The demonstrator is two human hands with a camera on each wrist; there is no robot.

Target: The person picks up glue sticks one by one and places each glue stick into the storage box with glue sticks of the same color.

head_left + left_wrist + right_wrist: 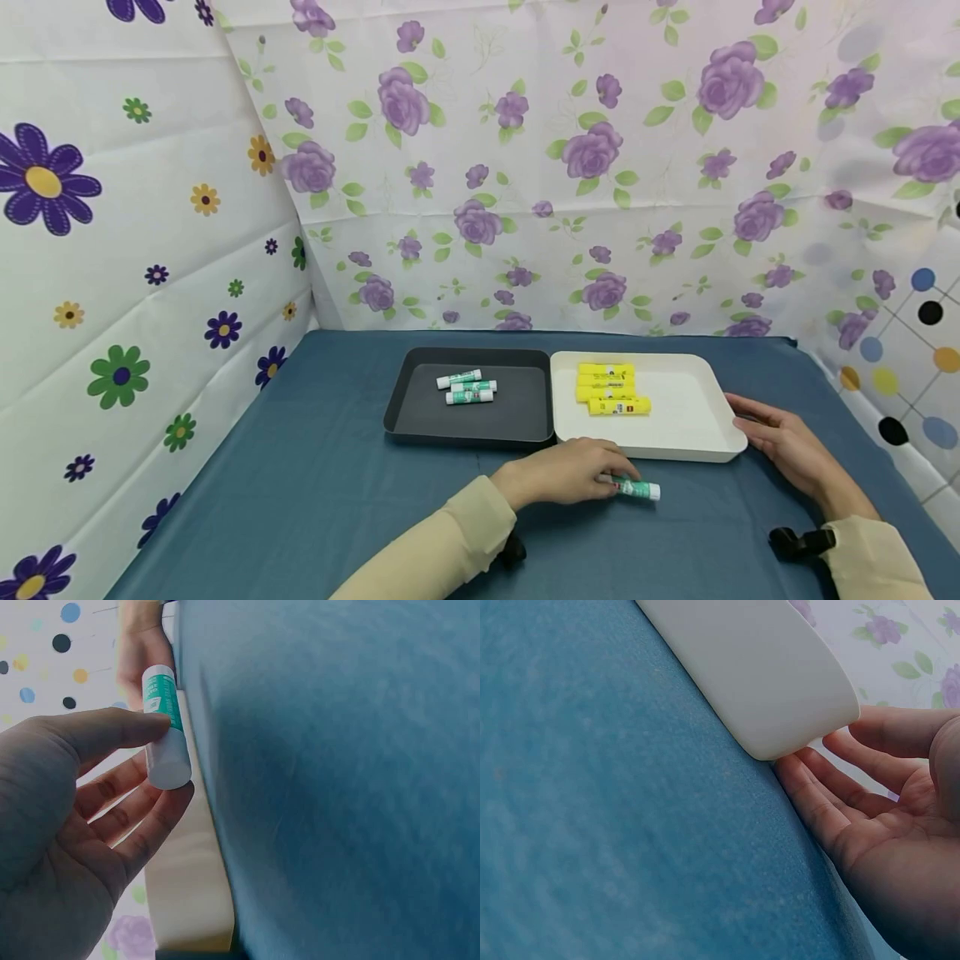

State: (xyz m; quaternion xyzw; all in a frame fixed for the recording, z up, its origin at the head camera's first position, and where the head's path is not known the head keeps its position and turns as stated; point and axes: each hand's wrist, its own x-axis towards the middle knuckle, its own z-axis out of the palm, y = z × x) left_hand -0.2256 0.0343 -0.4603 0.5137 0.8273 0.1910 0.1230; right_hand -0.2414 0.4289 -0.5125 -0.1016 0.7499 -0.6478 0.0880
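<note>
My left hand [573, 471] pinches a green-and-white glue stick [636, 488] between thumb and fingers, just in front of the white tray. In the left wrist view the same glue stick [166, 742] points away from the palm, its white end nearest. My right hand [783, 446] touches the right side of the white tray [697, 408] with fairly straight fingers. The right wrist view shows those fingers [810, 791] against the tray's corner. Several yellow glue sticks [609, 383] lie together in the white tray. Three green-and-white glue sticks [469, 387] rest in the black tray [517, 417].
The two trays stand side by side toward the back of a table with a blue cloth [315, 467]. Behind it hangs a flowered curtain [480, 167], with patterned sheets at the left and right. A black strap piece [801, 543] sits at the right wrist.
</note>
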